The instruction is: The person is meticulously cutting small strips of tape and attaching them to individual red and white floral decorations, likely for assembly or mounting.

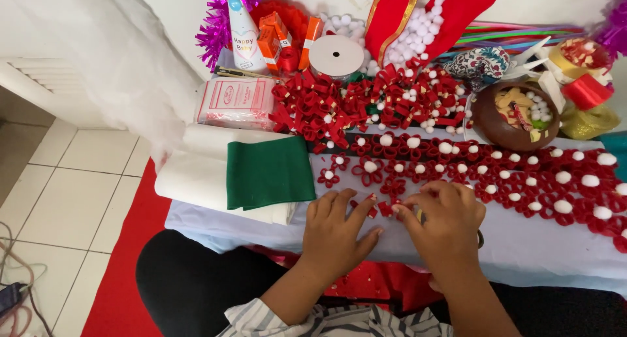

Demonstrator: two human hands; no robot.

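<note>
A low table [522, 245] under a pale lavender cloth, crowded with craft supplies.

Rows of red ribbon-loop flowers with white pompom centres [496, 170] run across the right half; behind them lies a loose heap of red ribbon loops [326, 108]. At the left edge a folded green felt sheet [269, 172] rests on a stack of rolled white felt [196, 174], with a pink-printed plastic packet [236, 102] just behind. A white ribbon spool [336, 56] lies flat near the back, and a brown round bowl of scraps [513, 118] sits to the right.
</note>
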